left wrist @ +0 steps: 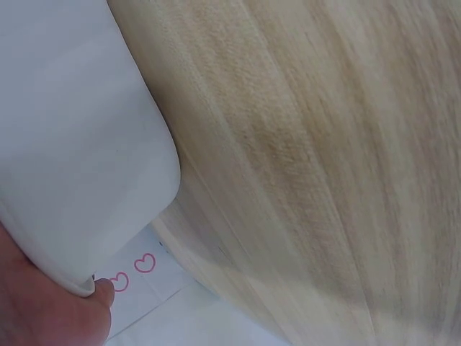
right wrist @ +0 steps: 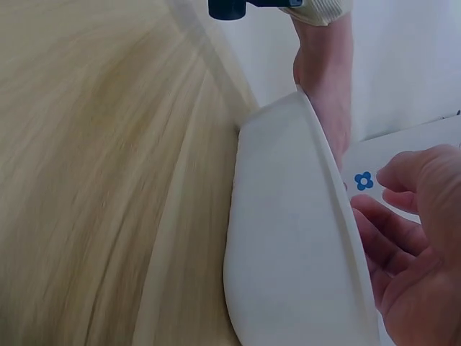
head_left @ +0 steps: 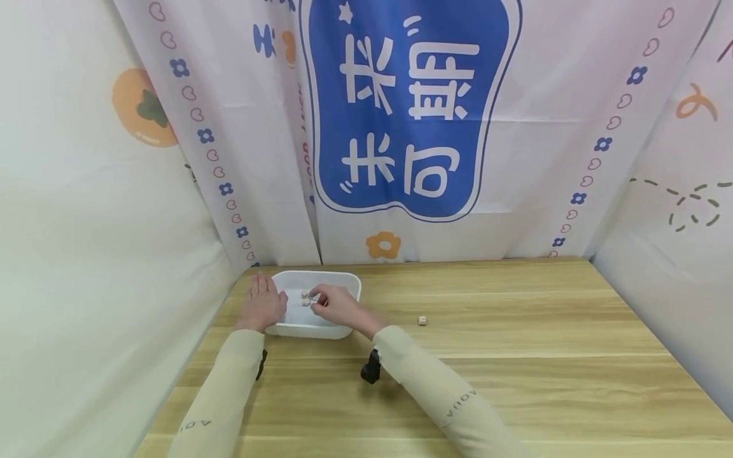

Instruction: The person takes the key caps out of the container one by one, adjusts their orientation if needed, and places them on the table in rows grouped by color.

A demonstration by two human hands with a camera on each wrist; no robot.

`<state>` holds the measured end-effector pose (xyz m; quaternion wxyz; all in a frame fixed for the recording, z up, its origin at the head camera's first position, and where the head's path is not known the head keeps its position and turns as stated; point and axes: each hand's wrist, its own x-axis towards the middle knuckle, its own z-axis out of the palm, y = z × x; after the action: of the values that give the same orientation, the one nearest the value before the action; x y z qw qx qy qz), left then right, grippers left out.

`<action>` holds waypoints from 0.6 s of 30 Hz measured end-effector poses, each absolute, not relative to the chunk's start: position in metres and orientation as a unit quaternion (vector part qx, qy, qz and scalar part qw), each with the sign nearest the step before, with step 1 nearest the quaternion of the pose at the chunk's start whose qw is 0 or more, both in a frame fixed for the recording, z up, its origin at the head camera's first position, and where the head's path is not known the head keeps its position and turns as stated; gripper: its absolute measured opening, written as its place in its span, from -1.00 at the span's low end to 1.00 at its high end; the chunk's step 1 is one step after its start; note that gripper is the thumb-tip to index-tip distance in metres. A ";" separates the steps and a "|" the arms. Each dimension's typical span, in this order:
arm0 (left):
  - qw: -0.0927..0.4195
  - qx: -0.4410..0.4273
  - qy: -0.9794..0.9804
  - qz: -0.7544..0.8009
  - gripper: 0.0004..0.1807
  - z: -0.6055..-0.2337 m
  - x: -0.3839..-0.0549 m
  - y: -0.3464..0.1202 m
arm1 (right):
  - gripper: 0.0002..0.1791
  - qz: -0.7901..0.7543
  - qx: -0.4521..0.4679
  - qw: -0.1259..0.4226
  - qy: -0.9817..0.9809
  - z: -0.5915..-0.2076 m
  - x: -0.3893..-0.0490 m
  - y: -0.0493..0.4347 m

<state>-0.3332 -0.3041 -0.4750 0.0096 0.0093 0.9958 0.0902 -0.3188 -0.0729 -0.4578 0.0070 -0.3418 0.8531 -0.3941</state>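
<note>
A shallow white plastic tub stands at the far left of the table. My left hand rests on the tub's left end, fingers straight and thumb toward the inside; in the left wrist view, the left hand lies along the rim. My right hand reaches over the tub's right side, fingertips close by several small beige cubes on its floor. In the right wrist view, the right hand has loosely bent fingers with the thumb apart, and nothing shows between them.
One small light cube lies on the wooden table, right of the tub. A printed cloth hangs behind the table, and a white cloth wall stands close on the left. Each wrist wears a black band or camera mount.
</note>
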 end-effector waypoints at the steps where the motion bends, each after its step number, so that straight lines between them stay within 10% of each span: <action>1: 0.009 0.009 0.996 0.091 -0.22 -0.476 -0.333 -0.303 | -0.69 -0.397 -0.340 0.009 0.853 -0.459 -0.319 -0.075; 18: 0.007 0.010 0.996 0.090 -0.21 -0.473 -0.330 -0.301 | -0.67 -0.405 -0.281 0.042 0.869 -0.468 -0.324 -0.105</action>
<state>-0.3305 -0.3011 -0.4730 0.0066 0.0098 0.9959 0.0902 -0.3240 -0.1052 -0.4680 0.0420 -0.2806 0.8694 -0.4045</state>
